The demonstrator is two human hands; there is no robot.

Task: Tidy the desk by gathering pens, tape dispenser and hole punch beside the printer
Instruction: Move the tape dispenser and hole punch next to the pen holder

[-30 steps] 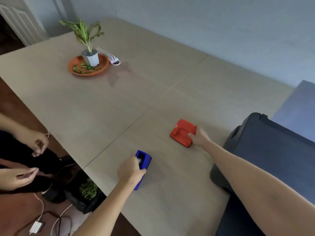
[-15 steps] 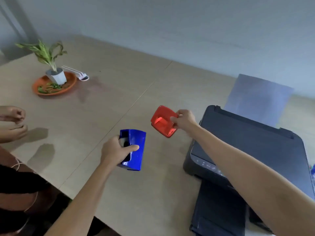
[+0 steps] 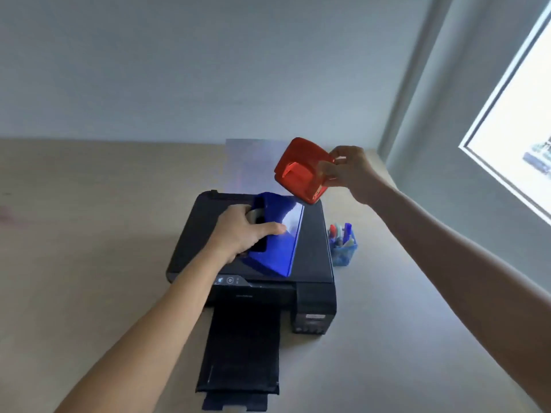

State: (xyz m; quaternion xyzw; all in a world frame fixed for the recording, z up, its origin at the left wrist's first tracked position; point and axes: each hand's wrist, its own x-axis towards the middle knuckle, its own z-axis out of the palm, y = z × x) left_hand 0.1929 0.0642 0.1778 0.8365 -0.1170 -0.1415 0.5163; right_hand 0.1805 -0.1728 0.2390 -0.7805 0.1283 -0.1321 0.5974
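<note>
My left hand point(image 3: 243, 232) grips a blue tape dispenser point(image 3: 277, 236) in the air above the lid of the black printer point(image 3: 313, 263). My right hand point(image 3: 350, 171) holds a red hole punch point(image 3: 299, 171) by its edge, tilted, above the printer's back right corner. Just to the right of the printer a blue cup with several pens point(image 3: 343, 244) stands on the desk point(image 3: 89, 234).
The printer's black output tray point(image 3: 241, 353) sticks out toward me. A sheet of paper point(image 3: 253, 165) stands in the rear feed. The grey wall runs behind the desk, and a bright window point(image 3: 518, 120) is at the right.
Both hands lifted the dispenser and the punch off the desk and carried them right, over the printer. The view swung right, so the plant and the other person's hands are out of sight.
</note>
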